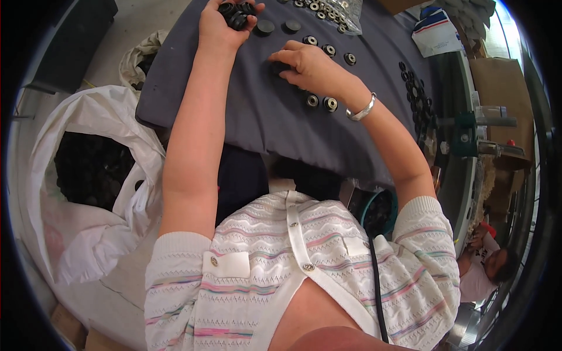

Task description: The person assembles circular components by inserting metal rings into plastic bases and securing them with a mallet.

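Observation:
At the far edge of the view, my left hand (216, 28) is closed around several small black round wheels (237, 17). Nearer the middle, my right hand (316, 67) reaches over the grey cloth with its fingertips pinched on a dark round wheel (280, 68), partly hidden by the fingers. Two plain black discs (265, 27) lie between the hands. Around my right hand sit several black wheels with metal ring centres (328, 50), some beyond it and some on the near side, by the wrist (331, 104).
Grey cloth (252, 117) covers the table. A clear bag of metal rings (336, 13) lies at the far side. Black parts line the right edge beside a green clamp-like fixture (465, 134). On the floor at left stands a white sack (93, 111) of black pieces. Another person (483, 269) is at far right.

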Motion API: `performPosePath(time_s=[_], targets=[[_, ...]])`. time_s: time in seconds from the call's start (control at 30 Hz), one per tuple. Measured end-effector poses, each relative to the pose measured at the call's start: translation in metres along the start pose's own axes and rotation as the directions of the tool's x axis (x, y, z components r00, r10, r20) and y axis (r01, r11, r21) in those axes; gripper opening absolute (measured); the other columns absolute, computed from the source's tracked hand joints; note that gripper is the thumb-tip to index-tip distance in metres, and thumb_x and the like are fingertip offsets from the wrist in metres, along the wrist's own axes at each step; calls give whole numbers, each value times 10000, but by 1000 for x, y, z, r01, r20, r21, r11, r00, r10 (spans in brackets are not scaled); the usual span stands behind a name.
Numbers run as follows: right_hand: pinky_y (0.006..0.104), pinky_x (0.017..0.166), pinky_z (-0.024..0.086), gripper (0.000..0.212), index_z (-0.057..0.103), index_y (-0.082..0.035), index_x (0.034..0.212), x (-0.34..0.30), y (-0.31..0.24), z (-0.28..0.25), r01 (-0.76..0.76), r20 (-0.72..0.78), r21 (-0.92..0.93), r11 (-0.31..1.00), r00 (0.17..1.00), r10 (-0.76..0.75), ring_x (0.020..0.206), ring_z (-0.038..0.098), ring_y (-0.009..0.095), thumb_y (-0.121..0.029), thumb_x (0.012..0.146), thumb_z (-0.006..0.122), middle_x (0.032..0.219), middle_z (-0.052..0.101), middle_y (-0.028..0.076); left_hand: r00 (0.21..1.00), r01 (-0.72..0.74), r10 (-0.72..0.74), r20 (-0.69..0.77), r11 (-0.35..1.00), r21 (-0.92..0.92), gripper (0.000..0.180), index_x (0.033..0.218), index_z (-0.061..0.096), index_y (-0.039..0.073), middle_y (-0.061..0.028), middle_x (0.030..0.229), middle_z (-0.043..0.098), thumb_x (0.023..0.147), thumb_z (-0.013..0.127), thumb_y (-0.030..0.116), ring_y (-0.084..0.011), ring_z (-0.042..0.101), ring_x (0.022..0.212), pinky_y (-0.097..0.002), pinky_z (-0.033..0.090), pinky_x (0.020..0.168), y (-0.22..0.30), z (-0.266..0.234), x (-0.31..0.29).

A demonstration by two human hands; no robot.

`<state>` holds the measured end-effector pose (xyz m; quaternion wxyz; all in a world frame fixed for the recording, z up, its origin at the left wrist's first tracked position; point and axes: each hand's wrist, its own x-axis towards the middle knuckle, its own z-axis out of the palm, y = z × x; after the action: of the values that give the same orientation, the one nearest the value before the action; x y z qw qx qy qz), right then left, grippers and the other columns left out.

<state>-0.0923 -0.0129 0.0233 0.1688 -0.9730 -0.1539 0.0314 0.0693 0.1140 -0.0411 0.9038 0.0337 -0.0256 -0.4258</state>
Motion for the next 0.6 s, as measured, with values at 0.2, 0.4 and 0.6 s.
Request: performPosePath(time_s=[0.2,0.4,0.6], targets=[[383,706,472,337,597,-24,1067,1,-1,2,30,13,-108,994,999,-29,785,582,316,-50,739,669,881,546,131,936,-162,218,-276,964,212,400,883,570,32,-120,724,599,921,390,388,-308,621,671,-306,448,440,-4,5,1],[390,680,477,316,601,-22,1042,3,-12,5,-46,-18,-255,966,999,43,755,589,330,-97,744,675,874,556,131,943,-144,196,-269,968,204,400,901,570,35,-122,740,604,919,392,392,-310,622,690,-321,456,456,-4,10,2],[392,673,478,338,607,-34,1028,2,-11,5,-41,11,-285,958,999,46,736,592,318,-179,735,695,863,556,136,955,-160,217,-203,951,264,413,1013,528,-21,-182,916,569,947,345,343,-360,602,864,-306,453,552,-5,6,-4]])
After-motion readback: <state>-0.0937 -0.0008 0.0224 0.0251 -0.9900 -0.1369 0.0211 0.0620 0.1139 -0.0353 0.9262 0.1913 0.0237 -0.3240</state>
